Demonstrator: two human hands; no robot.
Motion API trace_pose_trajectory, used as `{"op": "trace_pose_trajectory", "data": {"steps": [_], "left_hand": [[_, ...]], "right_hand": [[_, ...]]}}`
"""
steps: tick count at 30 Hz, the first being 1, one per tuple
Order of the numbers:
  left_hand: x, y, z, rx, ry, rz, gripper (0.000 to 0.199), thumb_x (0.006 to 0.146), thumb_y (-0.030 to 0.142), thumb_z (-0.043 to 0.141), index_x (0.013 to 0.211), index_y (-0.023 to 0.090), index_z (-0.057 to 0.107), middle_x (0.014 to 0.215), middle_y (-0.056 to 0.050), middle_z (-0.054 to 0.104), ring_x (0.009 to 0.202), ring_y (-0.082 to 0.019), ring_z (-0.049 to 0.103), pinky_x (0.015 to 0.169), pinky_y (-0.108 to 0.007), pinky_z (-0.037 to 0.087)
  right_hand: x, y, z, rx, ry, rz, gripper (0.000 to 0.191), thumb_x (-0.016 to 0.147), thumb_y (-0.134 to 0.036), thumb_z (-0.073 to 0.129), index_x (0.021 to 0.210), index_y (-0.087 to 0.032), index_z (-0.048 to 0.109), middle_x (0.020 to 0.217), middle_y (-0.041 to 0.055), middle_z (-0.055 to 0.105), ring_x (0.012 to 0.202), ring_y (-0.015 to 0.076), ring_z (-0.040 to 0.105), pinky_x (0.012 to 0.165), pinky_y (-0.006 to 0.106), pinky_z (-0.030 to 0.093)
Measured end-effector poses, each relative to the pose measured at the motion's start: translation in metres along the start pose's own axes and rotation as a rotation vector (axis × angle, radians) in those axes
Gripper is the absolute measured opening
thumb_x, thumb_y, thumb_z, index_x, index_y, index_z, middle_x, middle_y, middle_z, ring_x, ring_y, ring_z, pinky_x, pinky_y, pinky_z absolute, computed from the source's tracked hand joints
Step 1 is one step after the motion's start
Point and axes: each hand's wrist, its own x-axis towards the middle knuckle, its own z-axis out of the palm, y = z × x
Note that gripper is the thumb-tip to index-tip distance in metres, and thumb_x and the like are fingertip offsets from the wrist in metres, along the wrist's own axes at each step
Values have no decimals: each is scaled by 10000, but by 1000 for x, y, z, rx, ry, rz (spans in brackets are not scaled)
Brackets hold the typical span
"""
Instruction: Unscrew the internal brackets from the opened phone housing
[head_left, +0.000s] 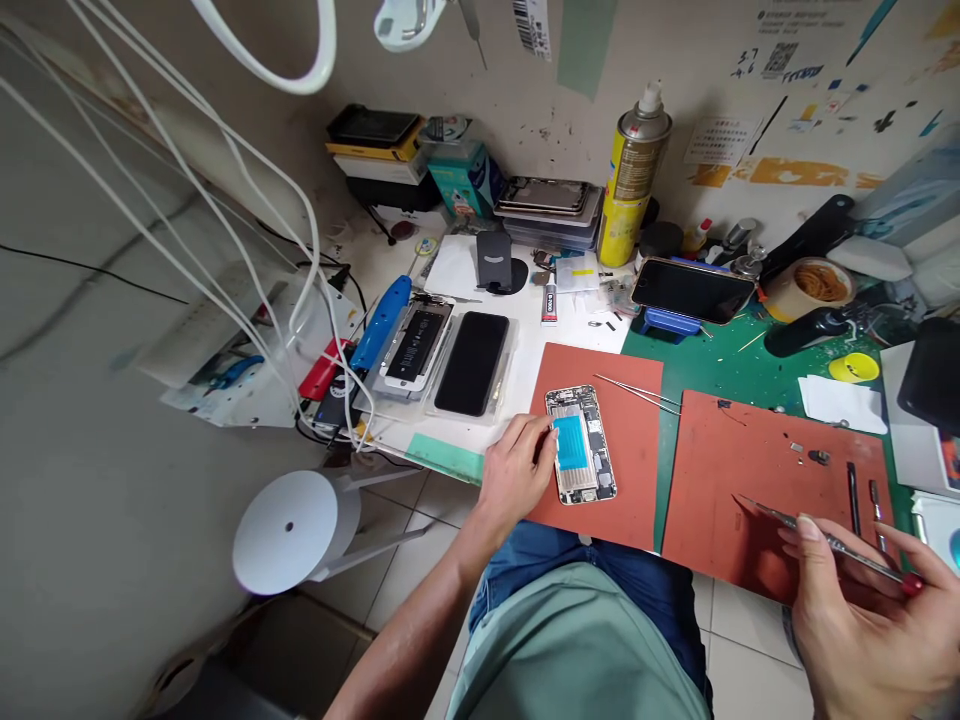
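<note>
An opened phone [598,440] with a blue sheet [571,443] over its silvery inner part lies on the left red-brown mat [630,400]. My left hand [516,470] rests at the phone's left edge, its bent fingertips touching that edge; whether they pinch anything is hidden. Over the right red-brown mat [705,450], my right hand [862,620] holds a thin metal pointed tool [847,548] with a red end, its tip pointing left above the mat. Metal tweezers [641,390] lie beyond the phone, across the left mat's right edge.
Left of the mat are a black-screened phone [472,363], another opened phone [418,345] and a blue tool [382,320]. A yellow spray can [634,180] and a propped phone [694,290] stand behind. Small parts and tools lie on the right mat. White cables hang at left.
</note>
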Motion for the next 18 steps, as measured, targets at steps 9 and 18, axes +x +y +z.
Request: {"op": "trace_pose_trajectory", "data": {"steps": [9, 18], "left_hand": [[4, -9, 2, 66, 60, 135, 152, 1067, 227, 602, 1176, 193, 704, 1012, -53, 740, 935, -179, 725, 841, -277, 528], [3, -8, 0, 95, 98, 183, 355, 1033, 271, 665, 727, 206, 499, 618, 61, 496, 531, -86, 467, 559, -250, 338]], "right_hand": [[11, -19, 13, 454, 117, 77, 457, 843, -330, 907, 1158, -195, 605, 1006, 64, 820, 754, 191, 813, 680, 287, 677], [29, -25, 37, 420, 153, -13, 361, 915, -360, 833, 1155, -209, 609, 1086, 95, 805, 904, 227, 829, 785, 363, 710]]}}
